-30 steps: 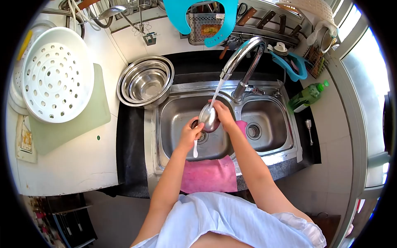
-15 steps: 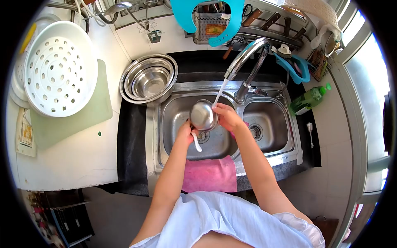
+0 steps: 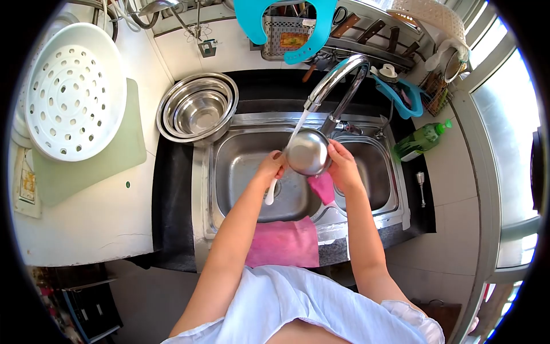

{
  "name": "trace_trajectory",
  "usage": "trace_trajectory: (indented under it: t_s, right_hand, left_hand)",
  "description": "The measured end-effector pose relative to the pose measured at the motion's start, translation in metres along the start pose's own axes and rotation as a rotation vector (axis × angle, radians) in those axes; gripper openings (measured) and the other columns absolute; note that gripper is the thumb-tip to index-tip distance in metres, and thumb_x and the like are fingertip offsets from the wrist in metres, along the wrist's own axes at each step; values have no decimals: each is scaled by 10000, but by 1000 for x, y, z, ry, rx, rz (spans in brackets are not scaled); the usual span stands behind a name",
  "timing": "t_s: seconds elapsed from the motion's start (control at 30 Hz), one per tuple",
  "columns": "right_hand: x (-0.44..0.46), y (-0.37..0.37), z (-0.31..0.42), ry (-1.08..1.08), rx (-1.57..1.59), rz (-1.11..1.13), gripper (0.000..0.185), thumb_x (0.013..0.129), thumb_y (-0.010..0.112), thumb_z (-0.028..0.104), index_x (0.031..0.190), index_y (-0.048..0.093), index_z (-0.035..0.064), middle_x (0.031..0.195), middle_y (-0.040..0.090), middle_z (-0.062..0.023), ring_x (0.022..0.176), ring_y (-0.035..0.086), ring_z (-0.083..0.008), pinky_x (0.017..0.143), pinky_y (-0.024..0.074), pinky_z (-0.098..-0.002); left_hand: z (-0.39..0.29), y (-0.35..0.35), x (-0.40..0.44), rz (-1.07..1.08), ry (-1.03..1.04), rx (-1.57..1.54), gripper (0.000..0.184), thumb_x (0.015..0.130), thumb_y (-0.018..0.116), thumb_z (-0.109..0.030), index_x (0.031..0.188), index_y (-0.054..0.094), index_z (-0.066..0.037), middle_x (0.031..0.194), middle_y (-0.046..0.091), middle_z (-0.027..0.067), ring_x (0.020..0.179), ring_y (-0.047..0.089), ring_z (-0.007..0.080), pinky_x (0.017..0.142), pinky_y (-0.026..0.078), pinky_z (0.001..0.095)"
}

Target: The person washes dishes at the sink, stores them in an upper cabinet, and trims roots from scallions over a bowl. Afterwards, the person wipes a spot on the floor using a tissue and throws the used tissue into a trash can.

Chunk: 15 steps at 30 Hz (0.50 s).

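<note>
A small round stainless steel bowl [image 3: 308,152] is tilted under the running tap [image 3: 339,77], its rounded underside facing me. My right hand [image 3: 342,166] grips the bowl by its right edge. At the bowl's left side, my left hand [image 3: 269,167] is closed, with a white spoon [image 3: 270,195] sticking out below its fingers. Whether those fingers also touch the bowl, I cannot tell. Water [image 3: 297,127] falls onto the bowl's upper left edge. A bright pink cloth [image 3: 322,188] hangs over the divider between the basins, just below the bowl.
Nested steel bowls [image 3: 200,109] stand left of the double sink [image 3: 235,200]. A pink towel [image 3: 285,242] drapes over the front edge. A green bottle [image 3: 421,141] and a blue caddy [image 3: 404,97] are at the right; a white perforated basket [image 3: 74,92] is at far left.
The bowl has moved right, away from my left hand, and my right hand has shifted round to its right side. More of the pink cloth on the divider now shows.
</note>
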State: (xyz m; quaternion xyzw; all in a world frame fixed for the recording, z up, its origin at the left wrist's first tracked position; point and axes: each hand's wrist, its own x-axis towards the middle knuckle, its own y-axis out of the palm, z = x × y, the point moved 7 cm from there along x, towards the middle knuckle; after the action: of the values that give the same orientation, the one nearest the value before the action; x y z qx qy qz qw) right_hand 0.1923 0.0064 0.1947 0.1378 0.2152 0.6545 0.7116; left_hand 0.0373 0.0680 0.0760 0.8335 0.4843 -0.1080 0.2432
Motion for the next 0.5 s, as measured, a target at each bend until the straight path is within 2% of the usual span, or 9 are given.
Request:
trace_trajectory:
  t_s: [0.07,0.2,0.27,0.33,0.4,0.47,0.5]
  right_hand:
    - [-2,-16,7,-20,-51,-14,317,904,451,168,1161,443,-19,1039,568,-65,967,540,-144,833,428,-285]
    - [-5,-40,11,-52,-131,-52,306,904,455,172,1143,455,-18,1014,570,-56,937,546,-131,821,431,-274]
    - [-7,-44,9,-59,-143,-62,303,903,458,173,1139,459,-17,1005,569,-53,928,546,-126,816,432,-271]
    - [-10,-36,7,-23,-105,-68,285,896,476,173,1113,490,-11,889,551,8,758,493,-55,667,406,-205]
    - [-9,-35,3,-9,-122,-68,286,896,476,173,1116,488,-10,903,554,2,778,501,-59,681,412,-209]
    - [-9,-33,-1,4,-139,-67,288,896,476,173,1119,486,-9,917,557,-4,799,508,-64,696,418,-213]
    - [-8,-28,-1,6,-112,-37,293,897,472,179,1120,478,-11,956,563,-25,855,524,-89,744,423,-236]
  left_hand:
    - [-1,2,-3,40,-22,-174,46,841,506,-71,884,500,-56,684,528,41,473,416,68,323,263,200]
    - [0,4,-7,58,-89,-152,89,863,513,-118,904,486,-44,709,533,53,469,403,79,338,288,195]
    - [-2,14,-12,93,-118,-308,149,888,498,-173,907,480,-26,731,536,61,483,429,85,349,303,189]
    - [-13,21,-20,64,-122,-303,156,888,499,-181,905,481,-27,723,538,59,475,436,93,354,316,196]
    - [-13,19,-18,35,-126,-297,163,888,499,-188,902,481,-27,714,540,57,468,443,102,359,329,203]
    - [-9,9,-8,1,-56,-67,234,906,457,-274,854,493,-48,651,512,28,453,440,112,372,335,234]
    - [-11,8,-11,0,-56,-66,234,906,457,-274,854,493,-48,651,512,28,453,440,112,372,335,234]
